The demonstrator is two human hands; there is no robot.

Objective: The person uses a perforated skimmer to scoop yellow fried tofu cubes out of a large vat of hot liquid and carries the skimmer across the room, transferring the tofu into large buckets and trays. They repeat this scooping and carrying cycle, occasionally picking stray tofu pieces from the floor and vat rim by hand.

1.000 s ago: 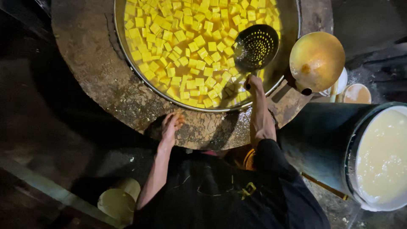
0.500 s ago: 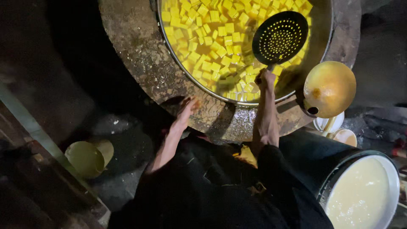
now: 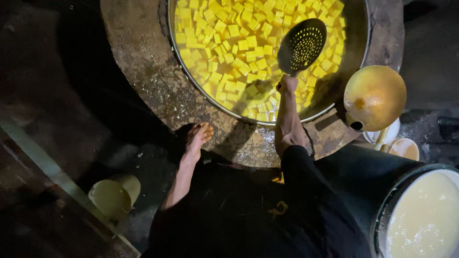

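A wide metal wok (image 3: 201, 91) set in a round stone stove (image 3: 143, 62) holds several yellow cubes (image 3: 239, 45) floating in hot liquid. My right hand (image 3: 287, 85) is shut on the handle of a dark perforated skimmer (image 3: 302, 46), whose round head hovers over the cubes at the wok's right side. My left hand (image 3: 198, 138) rests flat, fingers together, on the stove's stone rim just outside the wok. It holds nothing.
A round golden ladle bowl (image 3: 375, 95) lies on the stove's right edge beside small bowls (image 3: 404, 148). A large dark drum of pale creamy liquid (image 3: 425, 220) stands at the lower right. A pale bucket (image 3: 114, 196) sits on the dark floor at the lower left.
My view has shifted, so the stove sits further right in the picture. My right hand has carried the skimmer a little further over the cubes. The left hand stays on the rim.
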